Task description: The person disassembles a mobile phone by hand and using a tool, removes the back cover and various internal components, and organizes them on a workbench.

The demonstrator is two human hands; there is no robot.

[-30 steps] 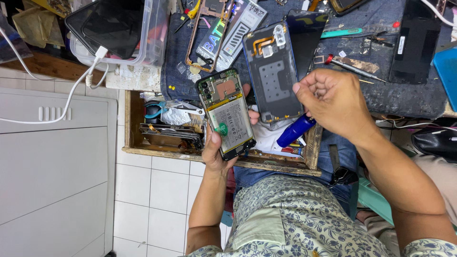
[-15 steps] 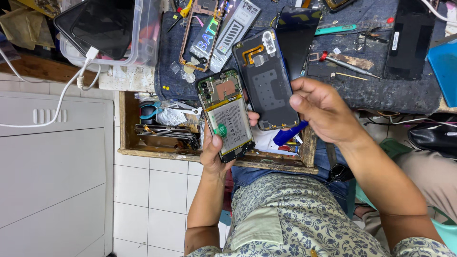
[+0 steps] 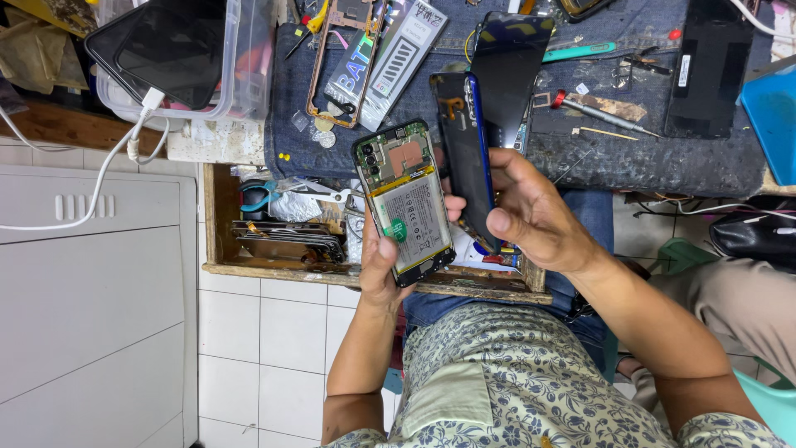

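My left hand (image 3: 377, 267) holds an opened phone (image 3: 406, 203) upright, its grey battery, green sticker and circuit board facing me. My right hand (image 3: 531, 217) grips a dark blue back cover (image 3: 463, 149), turned almost edge-on and held right beside the phone's right side. Something small, blue and red, shows under my right palm; I cannot make out what it is. Both hands hover over an open wooden drawer (image 3: 217, 224) in front of a bench covered with denim cloth (image 3: 655, 162).
On the cloth lie a dark glossy phone panel (image 3: 510, 66), a battery pack (image 3: 400, 60), a copper-coloured phone frame (image 3: 336, 58), a screwdriver (image 3: 601, 114), a teal tool (image 3: 580, 51) and a black panel (image 3: 705, 70). A clear plastic box (image 3: 245, 66) and white cable (image 3: 108, 166) sit left.
The back cover lay flat by the phone while my right hand worked above it with a blue-handled tool. Now my right hand has lifted the cover and tipped it on edge.
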